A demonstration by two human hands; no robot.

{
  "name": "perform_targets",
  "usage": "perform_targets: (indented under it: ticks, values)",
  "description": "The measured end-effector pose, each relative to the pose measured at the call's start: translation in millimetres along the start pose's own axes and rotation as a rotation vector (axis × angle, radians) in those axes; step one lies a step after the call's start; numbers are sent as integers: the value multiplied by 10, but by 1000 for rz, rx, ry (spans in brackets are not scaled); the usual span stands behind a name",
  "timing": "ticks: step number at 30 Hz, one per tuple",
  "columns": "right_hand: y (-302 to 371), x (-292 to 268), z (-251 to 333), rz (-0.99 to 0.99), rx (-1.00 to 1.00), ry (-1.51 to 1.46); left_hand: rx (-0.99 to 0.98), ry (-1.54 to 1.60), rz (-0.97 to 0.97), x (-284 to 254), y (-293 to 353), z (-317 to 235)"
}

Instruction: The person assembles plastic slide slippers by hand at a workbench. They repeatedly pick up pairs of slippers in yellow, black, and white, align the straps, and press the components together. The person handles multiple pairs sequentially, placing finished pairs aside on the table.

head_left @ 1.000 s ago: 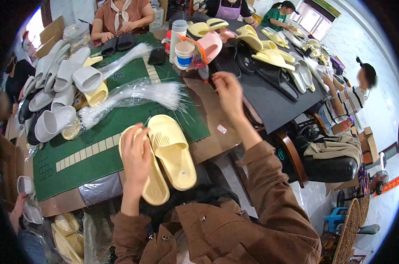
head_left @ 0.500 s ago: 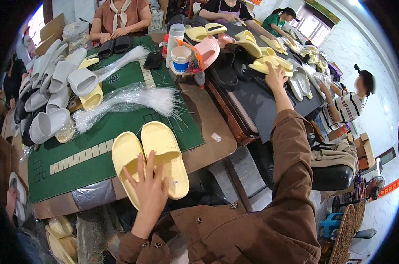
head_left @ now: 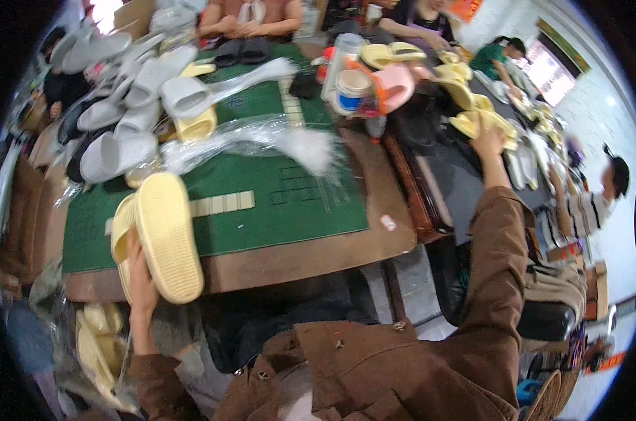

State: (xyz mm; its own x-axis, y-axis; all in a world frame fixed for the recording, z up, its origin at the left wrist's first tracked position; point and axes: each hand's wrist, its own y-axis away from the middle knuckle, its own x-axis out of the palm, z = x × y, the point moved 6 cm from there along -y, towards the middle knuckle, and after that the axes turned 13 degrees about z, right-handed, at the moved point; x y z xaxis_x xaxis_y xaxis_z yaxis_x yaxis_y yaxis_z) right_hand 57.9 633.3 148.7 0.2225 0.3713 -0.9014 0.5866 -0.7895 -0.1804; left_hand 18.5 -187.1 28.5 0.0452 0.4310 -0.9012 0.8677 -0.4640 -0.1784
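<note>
Lifted at the near left edge of the table is a pair of pale yellow slippers, gripped by my left hand (head_left: pixel 142 284). One yellow slipper (head_left: pixel 169 238) turns its ribbed sole toward me; the other (head_left: pixel 123 228) is partly behind it, and most of my fingers are hidden between the two. My right arm stretches far to the right, where my right hand (head_left: pixel 490 144) grips another yellow pair (head_left: pixel 464 124) on the black-topped table; motion blurs its fingers slightly.
Grey slippers (head_left: pixel 149 81) are heaped at the left of the green mat (head_left: pixel 262 228). Bundles of clear plastic ties (head_left: pixel 304 147) lie across it. A cup (head_left: pixel 351 91) and a pink slipper (head_left: pixel 395 85) stand at the far corner. Several people work around the tables.
My left hand has picked the yellow pair up off the mat's near edge and carried it left, turning one sole toward me. My right hand stays at the other pair while the view shifts.
</note>
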Motion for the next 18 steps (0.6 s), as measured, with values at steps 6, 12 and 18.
perform_targets:
  ticks: [6,12,18]
  values:
    - [270,-244,-17,-413,-223,-331,-15,263,-8,207,-117,-648]
    - [323,-557,-596,-567,-105,-611,-55,-143,124,558,-279,-1408]
    - [576,-1313,-1020,-678,-34,-758,-115,-282,45,687,-248,-1534]
